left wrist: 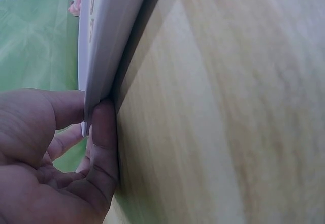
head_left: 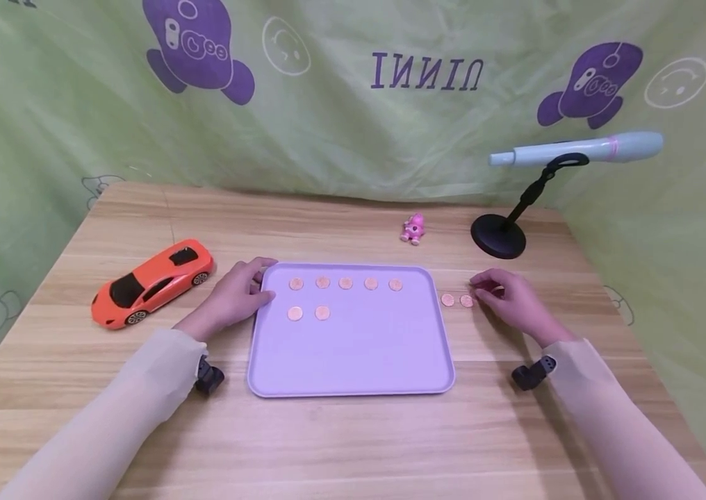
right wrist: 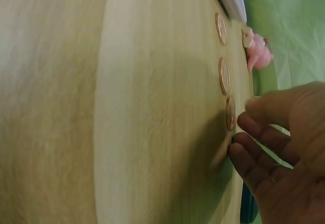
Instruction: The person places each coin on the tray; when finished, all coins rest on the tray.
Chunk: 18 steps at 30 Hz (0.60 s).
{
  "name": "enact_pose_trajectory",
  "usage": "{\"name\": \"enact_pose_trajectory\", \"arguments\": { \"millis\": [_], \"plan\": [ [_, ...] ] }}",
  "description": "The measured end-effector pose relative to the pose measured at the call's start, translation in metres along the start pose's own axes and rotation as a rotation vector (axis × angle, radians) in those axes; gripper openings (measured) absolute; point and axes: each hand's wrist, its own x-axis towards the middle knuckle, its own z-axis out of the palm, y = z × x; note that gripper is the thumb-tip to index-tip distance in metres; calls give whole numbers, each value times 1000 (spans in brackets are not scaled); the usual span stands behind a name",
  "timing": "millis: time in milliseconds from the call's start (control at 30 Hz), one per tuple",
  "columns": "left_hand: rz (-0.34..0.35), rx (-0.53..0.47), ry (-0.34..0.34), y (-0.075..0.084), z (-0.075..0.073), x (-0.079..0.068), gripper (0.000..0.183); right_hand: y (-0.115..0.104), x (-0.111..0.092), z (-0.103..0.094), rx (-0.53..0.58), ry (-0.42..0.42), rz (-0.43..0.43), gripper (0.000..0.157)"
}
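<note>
A shallow purple tray [head_left: 353,361] lies on the table with several copper coins [head_left: 345,283] on it, in a longer far row and a shorter row of two below. My left hand [head_left: 237,295] pinches the tray's left rim near the far corner, thumb above and a finger [left wrist: 104,125] against the underside. Right of the tray, two copper coins [head_left: 456,300] show on the table in the head view. A third coin [right wrist: 230,113] appears beside my right hand's fingertips in the right wrist view. My right hand [head_left: 512,302] hovers close to it, fingers loosely bent, apparently holding nothing.
An orange toy car [head_left: 153,283] stands left of my left hand. Behind the tray sits a small pink toy figure [head_left: 413,229]. At the far right, a black stand [head_left: 499,235] carries a light-blue microphone [head_left: 578,149]. A green printed curtain [head_left: 328,139] hangs behind the table.
</note>
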Motion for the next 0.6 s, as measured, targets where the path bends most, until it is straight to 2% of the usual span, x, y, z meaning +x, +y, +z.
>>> {"name": "enact_pose_trajectory", "arguments": {
  "millis": [200,600],
  "plan": [
    [-1,-5,-6,0,1,1,61,8,-3,1,3,-18,-13,23],
    [-6,2,-6,0,0,0,62,8,4,0,-6,-45,-41,31]
  ]
}}
